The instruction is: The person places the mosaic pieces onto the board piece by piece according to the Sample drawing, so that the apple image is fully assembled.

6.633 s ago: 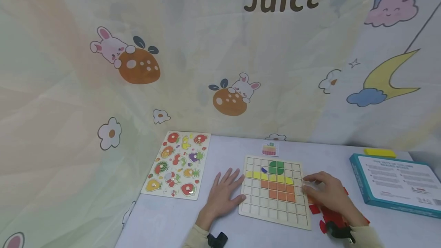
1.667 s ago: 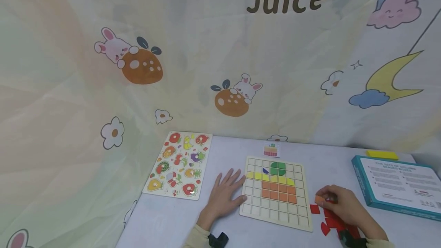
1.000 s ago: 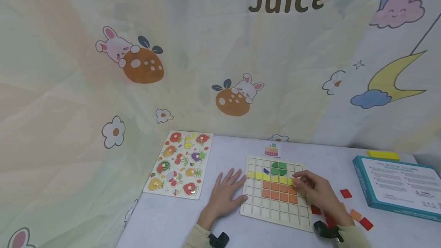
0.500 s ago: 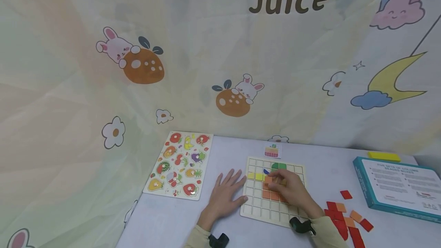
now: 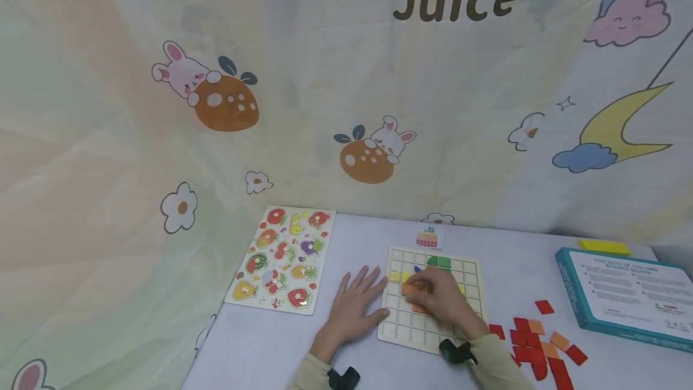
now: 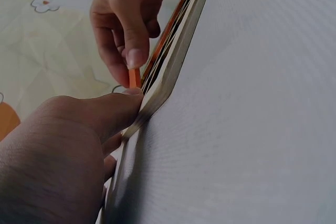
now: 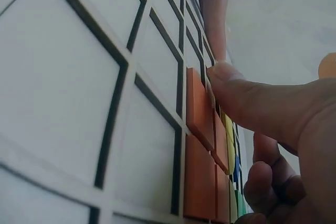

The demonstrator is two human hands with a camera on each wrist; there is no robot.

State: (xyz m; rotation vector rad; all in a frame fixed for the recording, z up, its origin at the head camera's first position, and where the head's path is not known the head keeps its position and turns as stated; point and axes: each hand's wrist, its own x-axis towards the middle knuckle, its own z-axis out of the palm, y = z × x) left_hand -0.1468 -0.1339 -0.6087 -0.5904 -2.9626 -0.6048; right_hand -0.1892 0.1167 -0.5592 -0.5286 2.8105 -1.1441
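Left wrist view alone shows the right hand point(image 6: 126, 24) pinching a thin orange square tile point(image 6: 134, 77) at the wooden grid board point(image 6: 173, 61); the left hand point(image 5: 353, 309) rests flat, fingers relaxed.

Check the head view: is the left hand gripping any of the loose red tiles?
No: the left hand lies flat with spread fingers against the grid board, while the loose red tiles sit far right of it.

Beige sleeves point(image 5: 308, 375) and black wrist-worn cameras point(image 5: 456, 352) on both arms.
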